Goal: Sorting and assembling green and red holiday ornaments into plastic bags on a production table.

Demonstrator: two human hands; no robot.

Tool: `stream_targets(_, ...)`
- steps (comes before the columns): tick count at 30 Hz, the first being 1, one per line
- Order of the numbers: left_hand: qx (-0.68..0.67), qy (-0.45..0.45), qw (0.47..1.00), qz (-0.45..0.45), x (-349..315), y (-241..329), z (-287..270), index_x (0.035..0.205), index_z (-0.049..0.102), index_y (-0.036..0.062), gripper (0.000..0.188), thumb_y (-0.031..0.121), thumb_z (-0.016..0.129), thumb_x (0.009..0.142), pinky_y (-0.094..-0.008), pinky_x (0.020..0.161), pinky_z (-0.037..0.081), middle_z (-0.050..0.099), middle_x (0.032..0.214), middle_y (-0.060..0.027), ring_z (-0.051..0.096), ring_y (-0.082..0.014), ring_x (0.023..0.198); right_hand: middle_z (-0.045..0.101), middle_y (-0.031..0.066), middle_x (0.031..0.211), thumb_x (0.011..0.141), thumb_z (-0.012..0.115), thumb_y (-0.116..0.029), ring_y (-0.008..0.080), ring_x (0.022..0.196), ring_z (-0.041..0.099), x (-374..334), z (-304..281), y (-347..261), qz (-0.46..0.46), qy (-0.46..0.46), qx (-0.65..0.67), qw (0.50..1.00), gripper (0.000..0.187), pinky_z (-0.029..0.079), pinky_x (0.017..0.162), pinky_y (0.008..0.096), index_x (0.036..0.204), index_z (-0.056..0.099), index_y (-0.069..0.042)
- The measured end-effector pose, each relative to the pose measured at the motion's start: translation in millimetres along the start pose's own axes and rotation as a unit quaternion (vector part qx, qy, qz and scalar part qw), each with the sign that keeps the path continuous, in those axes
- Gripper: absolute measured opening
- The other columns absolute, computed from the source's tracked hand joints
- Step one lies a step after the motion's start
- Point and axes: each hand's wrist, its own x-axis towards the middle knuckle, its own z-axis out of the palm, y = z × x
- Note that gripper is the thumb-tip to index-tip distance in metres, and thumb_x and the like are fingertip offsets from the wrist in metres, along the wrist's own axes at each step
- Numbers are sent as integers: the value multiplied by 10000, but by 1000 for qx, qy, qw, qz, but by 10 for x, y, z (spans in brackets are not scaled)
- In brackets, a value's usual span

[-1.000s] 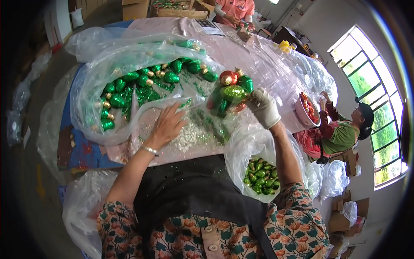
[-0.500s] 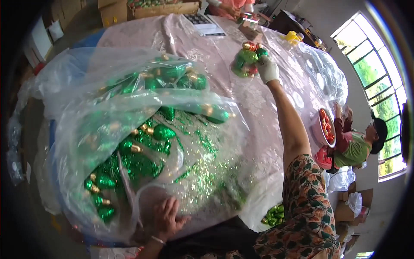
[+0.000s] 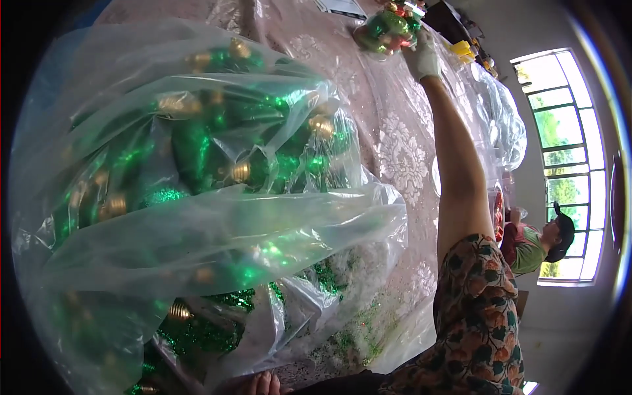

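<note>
The right hand [image 3: 422, 59] went top right, fingers pinching the bauble bag [image 3: 387, 31]; slipping could drop it. Left hand [image 3: 265, 384]: couldn't tell.

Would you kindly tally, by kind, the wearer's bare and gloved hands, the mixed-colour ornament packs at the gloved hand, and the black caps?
Bare left hand: 1
Gloved right hand: 1
Mixed-colour ornament pack: 1
Black cap: 1
Total: 4

At left, crinkled, glossy plastic sheeting [image 3: 217, 220] and glitter-rough green ornaments [image 3: 204, 334] (their gold caps [image 3: 179, 309] shiny, metal-looking); at right, satiny patterned cloth [image 3: 401, 155] and, far off, a matt fabric glove [image 3: 426, 64].
</note>
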Motion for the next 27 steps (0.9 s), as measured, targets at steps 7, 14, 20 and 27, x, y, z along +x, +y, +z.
stream_targets(7, -41, 112, 990, 70, -218, -208, 547, 1187, 577, 75, 386, 366, 480, 954, -524, 916, 420, 581, 1240, -149, 537, -330, 1130, 594, 152, 1154, 829, 612, -388, 340, 1085, 554, -814, -1270, -232, 117, -170, -260, 944, 413, 443, 902, 459, 1128, 611, -104)
stream_targets(14, -114, 131, 982, 73, 75, -162, -87, 1284, 538, 64, 487, 383, 551, 916, -530, 932, 428, 578, 1254, -154, 525, -359, 1139, 592, 206, 1198, 819, 642, -349, 365, 1040, 611, -1571, -1975, -107, 285, -318, -252, 869, 467, 489, 874, 442, 1201, 601, -83)
stream_targets(20, -161, 34, 986, 8, 81, -80, -47, 1148, 570, -12, 588, 412, 712, 767, -471, 933, 415, 532, 1236, -175, 500, -385, 1116, 635, 170, 1098, 821, 546, -137, 357, 992, 621, -1924, -2259, 94, 197, -211, -54, 956, 271, 494, 846, 418, 1066, 656, -100)
stream_targets(27, -93, 104, 990, 7, -138, -109, 113, 1140, 577, 22, 494, 368, 680, 803, -454, 950, 402, 530, 1253, -152, 482, -345, 1157, 610, 133, 1022, 724, 534, 39, 331, 918, 615, -2572, -4392, -2244, -123, -185, 238, 946, 338, 515, 795, 404, 1029, 615, -82)
